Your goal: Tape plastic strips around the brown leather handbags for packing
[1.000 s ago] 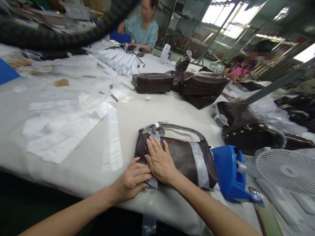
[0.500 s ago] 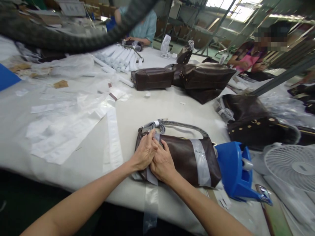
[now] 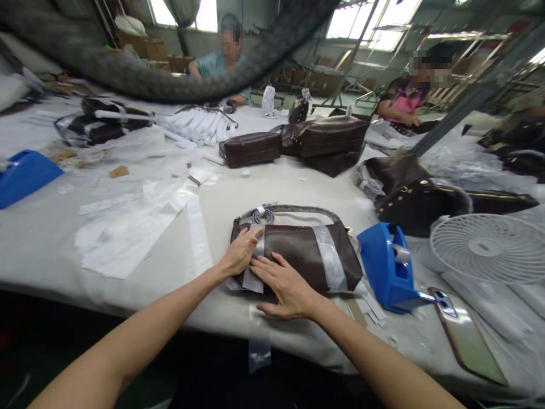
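A dark brown leather handbag (image 3: 293, 244) lies on its side at the front of the table, its handle (image 3: 310, 210) arching behind it. A wrapped, coiled strap (image 3: 263, 216) rests at its back left. Two translucent wrapping strips go around the body, one on the left (image 3: 254, 282) and one on the right (image 3: 330, 258). My left hand (image 3: 241, 251) lies on the bag's left end with fingers stretched along the left strip. Beside it, my right hand (image 3: 287, 287) is spread, fingertips touching the left strip and thumb apart. Neither hand grips anything.
A blue tape dispenser (image 3: 385, 270) stands right of the bag, near a phone (image 3: 468, 335) and a white fan (image 3: 485, 247). Clear tape (image 3: 259, 341) hangs over the front edge. More brown bags (image 3: 327, 139) lie farther back. Two people work across the table.
My hands were pressed together over the left strip; now they are apart, the right one lower and spread. The view has shifted, showing another blue dispenser at the left.
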Demonstrator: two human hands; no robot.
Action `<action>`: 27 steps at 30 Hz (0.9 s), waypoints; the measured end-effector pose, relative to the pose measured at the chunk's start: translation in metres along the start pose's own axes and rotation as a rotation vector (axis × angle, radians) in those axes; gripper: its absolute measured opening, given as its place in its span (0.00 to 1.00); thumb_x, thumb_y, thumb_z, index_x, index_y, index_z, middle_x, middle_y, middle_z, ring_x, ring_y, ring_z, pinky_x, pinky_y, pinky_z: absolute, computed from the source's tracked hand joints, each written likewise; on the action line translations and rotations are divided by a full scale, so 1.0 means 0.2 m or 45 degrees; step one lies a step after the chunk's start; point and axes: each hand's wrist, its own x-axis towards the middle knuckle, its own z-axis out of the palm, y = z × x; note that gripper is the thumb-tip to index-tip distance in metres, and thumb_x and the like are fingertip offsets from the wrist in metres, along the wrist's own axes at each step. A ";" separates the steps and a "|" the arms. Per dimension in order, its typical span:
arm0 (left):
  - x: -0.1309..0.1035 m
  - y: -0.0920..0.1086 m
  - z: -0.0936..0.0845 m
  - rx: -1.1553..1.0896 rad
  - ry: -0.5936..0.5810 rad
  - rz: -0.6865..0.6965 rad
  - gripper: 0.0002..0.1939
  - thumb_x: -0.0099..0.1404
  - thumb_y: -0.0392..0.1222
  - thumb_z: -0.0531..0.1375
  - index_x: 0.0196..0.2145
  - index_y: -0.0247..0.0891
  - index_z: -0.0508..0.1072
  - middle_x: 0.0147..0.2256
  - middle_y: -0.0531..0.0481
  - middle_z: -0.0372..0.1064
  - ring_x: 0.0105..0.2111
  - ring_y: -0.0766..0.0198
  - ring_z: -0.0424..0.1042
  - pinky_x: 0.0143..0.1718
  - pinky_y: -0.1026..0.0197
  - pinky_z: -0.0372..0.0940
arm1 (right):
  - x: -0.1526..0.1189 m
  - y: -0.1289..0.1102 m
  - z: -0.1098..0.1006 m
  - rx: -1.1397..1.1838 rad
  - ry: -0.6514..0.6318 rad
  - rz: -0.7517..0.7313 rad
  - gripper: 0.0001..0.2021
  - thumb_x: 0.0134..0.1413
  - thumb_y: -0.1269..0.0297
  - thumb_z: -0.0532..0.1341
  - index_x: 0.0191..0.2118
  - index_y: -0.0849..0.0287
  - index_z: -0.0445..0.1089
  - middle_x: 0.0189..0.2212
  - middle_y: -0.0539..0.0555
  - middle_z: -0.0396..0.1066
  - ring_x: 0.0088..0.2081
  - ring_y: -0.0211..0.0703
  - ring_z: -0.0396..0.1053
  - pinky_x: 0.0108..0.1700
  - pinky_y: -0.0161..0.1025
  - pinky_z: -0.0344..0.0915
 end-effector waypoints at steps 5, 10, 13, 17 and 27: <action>-0.19 0.06 -0.11 0.057 -0.405 0.281 0.43 0.65 0.70 0.42 0.65 0.36 0.54 0.66 0.39 0.48 0.66 0.50 0.46 0.66 0.43 0.43 | -0.03 0.05 0.06 -0.025 0.096 -0.037 0.28 0.52 0.69 0.60 0.60 0.59 0.61 0.59 0.60 0.64 0.64 0.49 0.56 0.67 0.56 0.42; -0.38 0.06 -0.04 0.347 -0.299 0.415 0.46 0.65 0.56 0.59 0.68 0.35 0.39 0.65 0.31 0.47 0.65 0.47 0.48 0.63 0.40 0.51 | -0.04 0.07 0.09 0.035 0.204 -0.126 0.28 0.51 0.73 0.60 0.59 0.56 0.62 0.58 0.59 0.66 0.61 0.45 0.60 0.66 0.54 0.45; -0.41 0.03 0.05 0.476 -0.135 0.482 0.32 0.71 0.39 0.51 0.68 0.35 0.42 0.63 0.33 0.52 0.65 0.50 0.51 0.61 0.41 0.56 | -0.04 0.08 0.13 0.034 0.260 -0.154 0.25 0.51 0.74 0.59 0.57 0.56 0.65 0.56 0.58 0.69 0.60 0.44 0.62 0.66 0.53 0.48; -0.42 0.02 0.11 0.617 0.046 0.500 0.30 0.69 0.26 0.44 0.67 0.33 0.45 0.61 0.35 0.58 0.64 0.52 0.53 0.60 0.44 0.57 | -0.04 0.10 0.16 -0.009 0.365 -0.189 0.21 0.52 0.75 0.56 0.53 0.55 0.68 0.51 0.55 0.73 0.57 0.43 0.66 0.64 0.50 0.54; -0.49 0.05 0.08 0.471 0.052 0.473 0.25 0.71 0.36 0.54 0.64 0.35 0.55 0.58 0.36 0.63 0.61 0.53 0.59 0.59 0.46 0.59 | -0.06 0.09 0.17 -0.087 0.389 -0.285 0.17 0.56 0.72 0.57 0.52 0.59 0.68 0.49 0.56 0.75 0.55 0.44 0.68 0.62 0.49 0.57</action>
